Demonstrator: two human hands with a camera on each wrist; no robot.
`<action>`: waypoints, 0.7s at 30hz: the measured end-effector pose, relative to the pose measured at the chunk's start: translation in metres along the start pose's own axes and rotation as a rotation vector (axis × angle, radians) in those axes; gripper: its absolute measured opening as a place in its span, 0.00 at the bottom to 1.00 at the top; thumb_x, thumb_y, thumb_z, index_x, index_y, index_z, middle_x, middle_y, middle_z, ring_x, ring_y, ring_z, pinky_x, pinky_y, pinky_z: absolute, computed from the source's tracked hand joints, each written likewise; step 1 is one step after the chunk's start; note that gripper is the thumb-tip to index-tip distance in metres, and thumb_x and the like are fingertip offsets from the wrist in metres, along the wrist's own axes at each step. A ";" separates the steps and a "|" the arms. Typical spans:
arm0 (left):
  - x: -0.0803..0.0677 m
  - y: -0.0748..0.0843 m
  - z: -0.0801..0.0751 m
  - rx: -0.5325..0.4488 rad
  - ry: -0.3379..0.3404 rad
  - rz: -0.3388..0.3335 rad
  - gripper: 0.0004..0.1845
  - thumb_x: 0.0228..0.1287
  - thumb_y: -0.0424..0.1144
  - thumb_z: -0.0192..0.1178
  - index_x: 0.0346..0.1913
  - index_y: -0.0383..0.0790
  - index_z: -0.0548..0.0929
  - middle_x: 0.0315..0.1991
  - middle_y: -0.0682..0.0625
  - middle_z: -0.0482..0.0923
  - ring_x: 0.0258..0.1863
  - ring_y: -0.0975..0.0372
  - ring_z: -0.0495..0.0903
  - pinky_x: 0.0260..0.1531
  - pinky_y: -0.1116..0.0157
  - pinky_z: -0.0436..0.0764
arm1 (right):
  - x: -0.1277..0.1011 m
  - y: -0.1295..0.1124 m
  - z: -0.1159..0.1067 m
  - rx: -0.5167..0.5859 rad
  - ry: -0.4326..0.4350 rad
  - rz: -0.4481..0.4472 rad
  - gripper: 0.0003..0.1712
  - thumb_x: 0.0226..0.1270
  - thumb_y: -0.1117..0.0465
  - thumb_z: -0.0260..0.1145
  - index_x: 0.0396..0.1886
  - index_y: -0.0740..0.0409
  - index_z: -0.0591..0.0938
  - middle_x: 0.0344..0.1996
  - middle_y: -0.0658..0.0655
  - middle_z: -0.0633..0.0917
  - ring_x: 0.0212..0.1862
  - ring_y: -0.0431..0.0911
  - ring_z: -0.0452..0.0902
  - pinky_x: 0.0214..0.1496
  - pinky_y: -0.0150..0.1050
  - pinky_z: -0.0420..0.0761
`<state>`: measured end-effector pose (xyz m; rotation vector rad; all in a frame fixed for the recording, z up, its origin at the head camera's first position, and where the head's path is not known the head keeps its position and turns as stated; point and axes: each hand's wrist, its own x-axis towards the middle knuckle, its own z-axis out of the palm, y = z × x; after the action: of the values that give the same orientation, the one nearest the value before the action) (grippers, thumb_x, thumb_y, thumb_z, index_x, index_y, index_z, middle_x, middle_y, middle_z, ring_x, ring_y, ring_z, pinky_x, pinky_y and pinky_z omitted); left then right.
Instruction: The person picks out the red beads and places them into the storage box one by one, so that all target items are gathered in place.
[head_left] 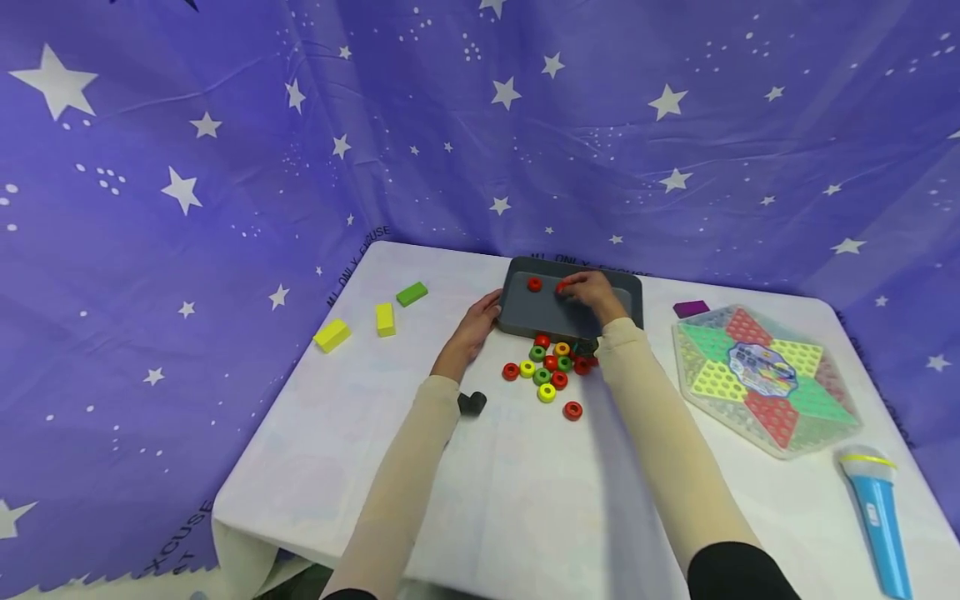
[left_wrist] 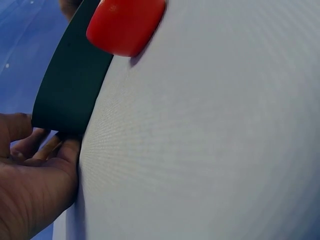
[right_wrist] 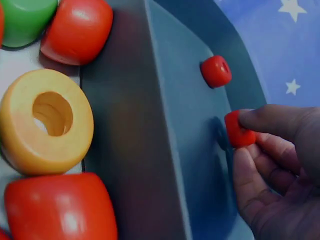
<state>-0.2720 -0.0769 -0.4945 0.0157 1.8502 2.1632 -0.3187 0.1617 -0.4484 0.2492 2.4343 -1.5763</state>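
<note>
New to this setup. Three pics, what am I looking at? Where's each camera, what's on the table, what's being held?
No machine here: a person works with two bare hands. The wide picture comes from a camera on their head; the two close-ups come from cameras on each wrist.

The right hand pinches a red ring over a grey tray, which already has another red ring lying in it. The left hand holds the tray's left edge.

On the white table, in front of the tray, sits a pile of red, green, yellow and orange rings. Elsewhere: yellow and green blocks, a purple block, a hexagonal board game, a blue toy microphone and a small black object.
</note>
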 end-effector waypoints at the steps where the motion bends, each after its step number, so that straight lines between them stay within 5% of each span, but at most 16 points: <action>1: 0.000 0.000 0.000 0.003 0.004 -0.003 0.25 0.77 0.33 0.41 0.74 0.43 0.61 0.73 0.47 0.59 0.72 0.60 0.59 0.72 0.58 0.58 | 0.000 0.000 0.000 -0.014 0.000 0.006 0.23 0.63 0.68 0.66 0.57 0.71 0.76 0.55 0.66 0.76 0.50 0.54 0.74 0.59 0.47 0.76; 13: 0.002 -0.002 -0.001 -0.001 0.016 -0.013 0.24 0.76 0.33 0.43 0.73 0.46 0.64 0.72 0.50 0.62 0.71 0.61 0.60 0.72 0.59 0.59 | 0.004 0.000 0.002 -0.170 0.052 0.034 0.21 0.63 0.65 0.67 0.56 0.62 0.79 0.51 0.61 0.79 0.44 0.48 0.74 0.48 0.41 0.76; 21: 0.003 -0.003 -0.002 0.000 0.018 -0.004 0.24 0.76 0.33 0.43 0.73 0.45 0.63 0.72 0.49 0.62 0.71 0.61 0.60 0.71 0.59 0.60 | 0.003 0.002 0.000 -0.116 0.022 -0.006 0.24 0.62 0.67 0.68 0.59 0.64 0.77 0.52 0.63 0.78 0.46 0.50 0.74 0.51 0.43 0.78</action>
<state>-0.2743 -0.0774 -0.4983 -0.0076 1.8579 2.1676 -0.3207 0.1627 -0.4506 0.2402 2.5350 -1.4363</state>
